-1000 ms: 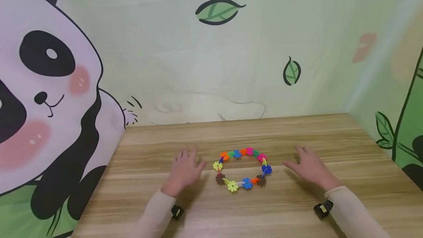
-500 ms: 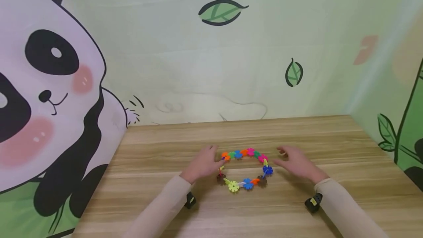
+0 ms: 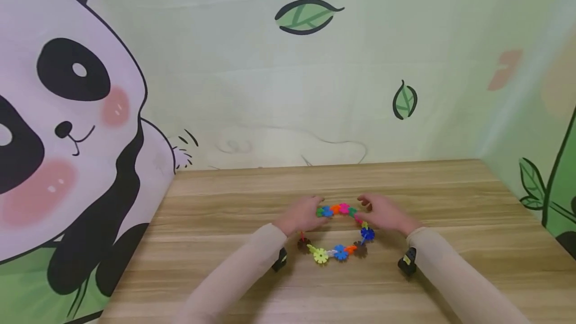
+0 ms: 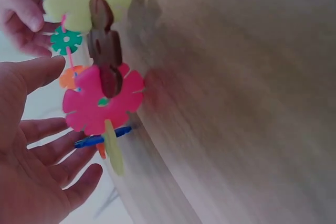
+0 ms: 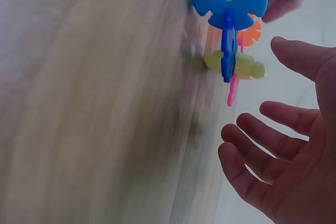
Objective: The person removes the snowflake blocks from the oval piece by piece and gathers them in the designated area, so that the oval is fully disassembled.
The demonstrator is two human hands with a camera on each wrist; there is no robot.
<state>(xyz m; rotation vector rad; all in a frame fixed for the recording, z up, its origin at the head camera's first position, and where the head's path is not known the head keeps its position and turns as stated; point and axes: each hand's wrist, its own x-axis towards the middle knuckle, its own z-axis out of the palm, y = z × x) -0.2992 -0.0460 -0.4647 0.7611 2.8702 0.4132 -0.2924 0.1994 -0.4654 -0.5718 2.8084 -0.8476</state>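
a: where's the ring (image 3: 338, 233)?
b: lower centre, on the table (image 3: 225, 264).
a: hands?
b: left hand (image 3: 302, 215) and right hand (image 3: 382, 214) flank its far edge, fingers spread, gripping nothing.

Ring of flower discs (image 3: 342, 236): smooth, matt coloured plastic. Table (image 3: 405, 289) under my wrists: wood-grain, low sheen. My sleeves: soft cloth.

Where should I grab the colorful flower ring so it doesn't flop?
Probably take the flower ring at its far arc, one hand on each side. It lies flat on the table and is a chain of thin discs, so two-sided support likely keeps its shape. The left hand and right hand are already there, fingers relaxed.
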